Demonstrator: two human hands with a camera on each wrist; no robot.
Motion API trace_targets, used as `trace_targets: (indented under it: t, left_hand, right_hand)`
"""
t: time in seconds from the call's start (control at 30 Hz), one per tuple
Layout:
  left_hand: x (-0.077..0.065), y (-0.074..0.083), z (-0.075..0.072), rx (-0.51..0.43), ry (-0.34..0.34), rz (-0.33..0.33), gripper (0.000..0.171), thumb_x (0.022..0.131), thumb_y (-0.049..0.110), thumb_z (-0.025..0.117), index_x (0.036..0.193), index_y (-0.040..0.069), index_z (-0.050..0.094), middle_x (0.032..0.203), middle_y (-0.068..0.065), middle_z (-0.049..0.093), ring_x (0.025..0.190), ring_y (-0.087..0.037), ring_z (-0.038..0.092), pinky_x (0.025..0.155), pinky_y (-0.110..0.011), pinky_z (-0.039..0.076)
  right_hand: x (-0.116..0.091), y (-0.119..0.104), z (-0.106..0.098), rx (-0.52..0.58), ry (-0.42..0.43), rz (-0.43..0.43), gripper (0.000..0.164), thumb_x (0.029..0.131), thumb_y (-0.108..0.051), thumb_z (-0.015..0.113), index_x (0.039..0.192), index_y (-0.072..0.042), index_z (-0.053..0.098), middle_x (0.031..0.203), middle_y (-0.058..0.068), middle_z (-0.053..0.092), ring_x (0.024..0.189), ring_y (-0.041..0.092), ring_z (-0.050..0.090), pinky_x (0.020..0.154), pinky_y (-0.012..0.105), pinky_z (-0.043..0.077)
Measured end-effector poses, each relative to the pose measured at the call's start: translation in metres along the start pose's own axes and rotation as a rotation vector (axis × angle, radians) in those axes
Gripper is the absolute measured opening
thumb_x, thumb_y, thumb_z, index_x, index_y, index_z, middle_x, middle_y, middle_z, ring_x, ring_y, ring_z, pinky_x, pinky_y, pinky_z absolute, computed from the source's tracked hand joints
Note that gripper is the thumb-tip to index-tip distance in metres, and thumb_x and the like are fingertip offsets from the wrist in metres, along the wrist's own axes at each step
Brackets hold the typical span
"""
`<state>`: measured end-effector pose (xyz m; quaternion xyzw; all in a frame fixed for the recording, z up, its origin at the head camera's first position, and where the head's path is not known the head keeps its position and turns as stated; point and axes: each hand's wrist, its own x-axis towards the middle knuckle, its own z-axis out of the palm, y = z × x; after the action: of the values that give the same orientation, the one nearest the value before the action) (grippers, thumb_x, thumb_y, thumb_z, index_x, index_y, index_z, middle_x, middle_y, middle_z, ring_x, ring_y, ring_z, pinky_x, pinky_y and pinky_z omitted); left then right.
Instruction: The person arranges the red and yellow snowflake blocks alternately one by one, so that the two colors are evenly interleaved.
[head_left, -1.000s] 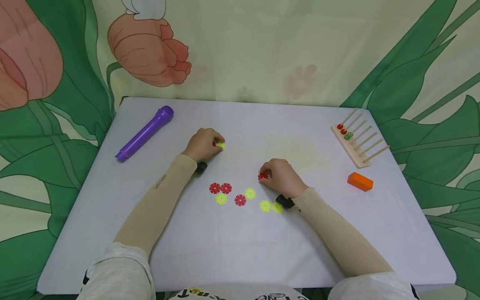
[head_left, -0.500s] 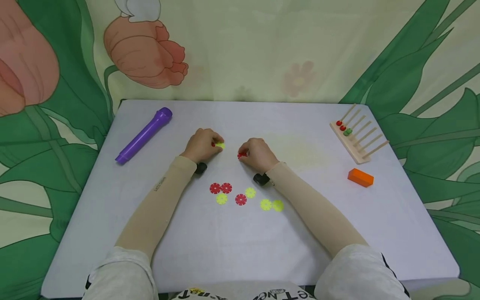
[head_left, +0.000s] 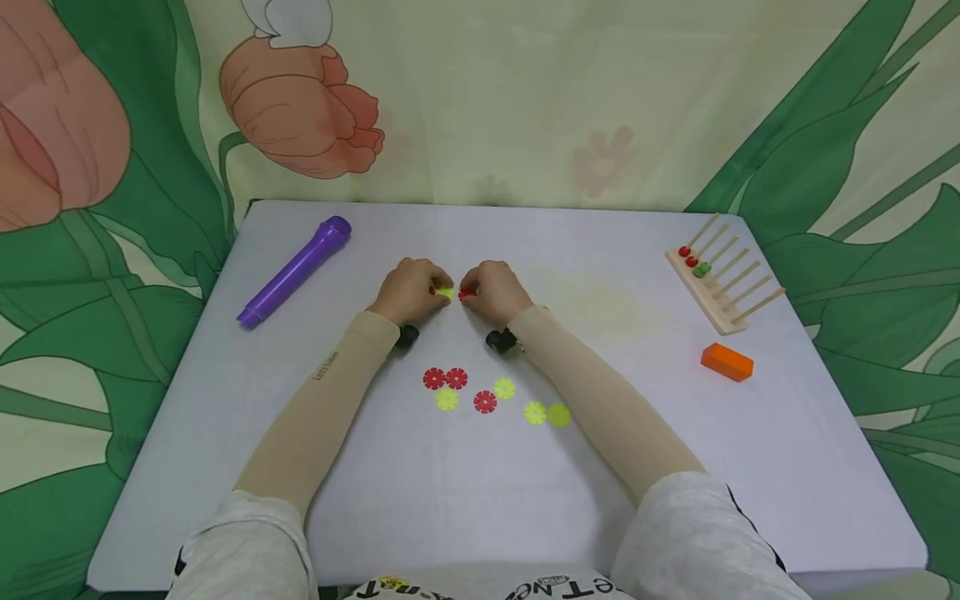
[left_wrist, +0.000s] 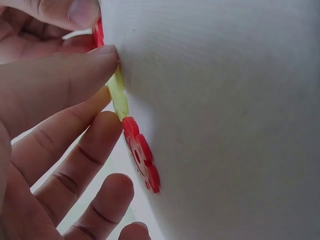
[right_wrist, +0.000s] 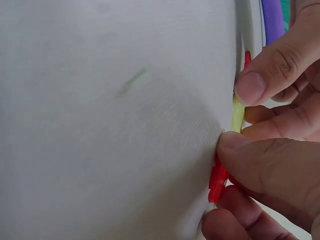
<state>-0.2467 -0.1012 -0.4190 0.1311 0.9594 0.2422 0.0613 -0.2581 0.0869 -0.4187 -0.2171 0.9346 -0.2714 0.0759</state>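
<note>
My left hand (head_left: 411,292) pinches a yellow notched disc (left_wrist: 118,95) between thumb and fingers. A red notched disc (left_wrist: 141,155) is joined to the yellow one's edge, by the left fingertips. From the right, my right hand (head_left: 497,292) pinches another red notched disc (right_wrist: 218,182) by its edge, thumb on the near side. The two hands are close together over the upper middle of the table, and the right hand's red disc is right at the free edge of the yellow one. Fingers cover part of each disc.
Loose red discs (head_left: 485,402) and yellow discs (head_left: 535,412) lie nearer the person. A purple microphone-shaped tube (head_left: 296,271) is at the left. On the right are a wooden peg rack (head_left: 705,287) with red and green beads and an orange block (head_left: 727,362).
My right hand has moved left and away from the person, carrying its red disc up to the left hand. The left hand has stayed about where it was, still pinching the yellow disc.
</note>
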Motion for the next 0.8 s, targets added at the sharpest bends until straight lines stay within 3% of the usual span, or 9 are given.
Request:
trace_targets:
  t: [0.27, 0.47, 0.63, 0.8]
  left_hand:
    - [0.005, 0.0, 0.001, 0.026, -0.009, -0.006, 0.031, 0.092, 0.024, 0.08, 0.12, 0.012, 0.078, 0.12, -0.007, 0.075, 0.11, -0.028, 0.058, 0.096, -0.046, 0.049]
    - [0.009, 0.006, 0.003, 0.053, -0.021, 0.0, 0.033, 0.089, 0.024, 0.082, 0.119, 0.011, 0.078, 0.122, -0.007, 0.074, 0.113, -0.029, 0.059, 0.099, -0.049, 0.049]
    - [0.014, 0.013, 0.005, 0.05, -0.05, 0.009, 0.034, 0.089, 0.025, 0.082, 0.12, 0.011, 0.077, 0.123, -0.006, 0.074, 0.116, -0.028, 0.058, 0.1, -0.049, 0.05]
    - [0.019, 0.018, 0.006, 0.047, -0.069, 0.025, 0.032, 0.091, 0.025, 0.08, 0.12, 0.012, 0.076, 0.12, -0.005, 0.074, 0.113, -0.026, 0.06, 0.099, -0.047, 0.051]
  right_hand:
    - [0.008, 0.0, 0.005, 0.006, 0.016, -0.015, 0.014, 0.093, -0.009, 0.075, 0.105, -0.004, 0.08, 0.101, 0.009, 0.077, 0.097, 0.023, 0.064, 0.092, 0.038, 0.052]
    - [0.003, 0.006, 0.002, 0.073, 0.0, 0.014, 0.021, 0.093, -0.01, 0.074, 0.114, -0.004, 0.077, 0.109, 0.012, 0.075, 0.097, 0.025, 0.065, 0.091, 0.037, 0.053]
    - [-0.014, 0.013, -0.005, 0.133, -0.003, 0.045, 0.026, 0.096, -0.011, 0.069, 0.121, -0.005, 0.073, 0.115, 0.012, 0.071, 0.096, 0.026, 0.066, 0.09, 0.037, 0.055]
    - [-0.046, 0.018, -0.011, 0.177, -0.064, -0.006, 0.021, 0.096, -0.011, 0.07, 0.116, -0.008, 0.074, 0.105, 0.007, 0.073, 0.092, 0.022, 0.064, 0.087, 0.034, 0.054]
